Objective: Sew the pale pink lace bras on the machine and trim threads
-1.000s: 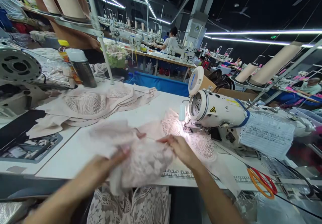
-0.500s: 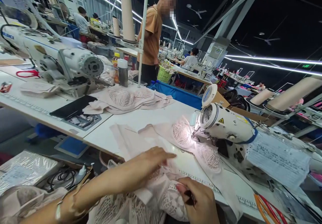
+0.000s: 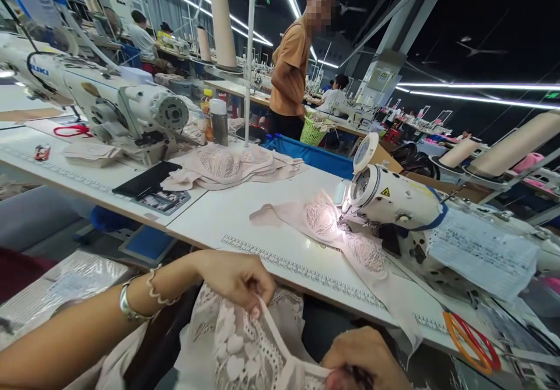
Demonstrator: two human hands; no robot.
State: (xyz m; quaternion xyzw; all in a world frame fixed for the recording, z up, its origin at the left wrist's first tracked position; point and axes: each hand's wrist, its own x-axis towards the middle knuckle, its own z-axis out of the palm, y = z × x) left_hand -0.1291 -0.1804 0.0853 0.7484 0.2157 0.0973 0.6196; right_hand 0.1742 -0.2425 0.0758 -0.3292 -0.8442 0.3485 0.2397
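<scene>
Left wrist (image 3: 182, 272) wears silver bangle (image 3: 124, 302) and wavy pale bracelet (image 3: 151, 288)

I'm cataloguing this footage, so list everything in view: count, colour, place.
Table: one, white, centre
Near sewing machines: two, white, left and right
Lace garment: one, pale, table's near edge
Lace piece: one, pale pink, at right machine
Garment stack: one, pale pink, back of table
Near thread cones: four, beige, on stands
Looped handles: two, orange and red, lower right
Red-handled tool: one, red, left
Bottles: two, dark and amber, behind stack
Paper: one, white, on right machine
Basket: one, green, behind table
Standing person: one, orange shirt, behind table
Distant people: several, mixed, background
Left hand: one, bare, pinching garment
Right hand: one, bare, holding garment
</scene>
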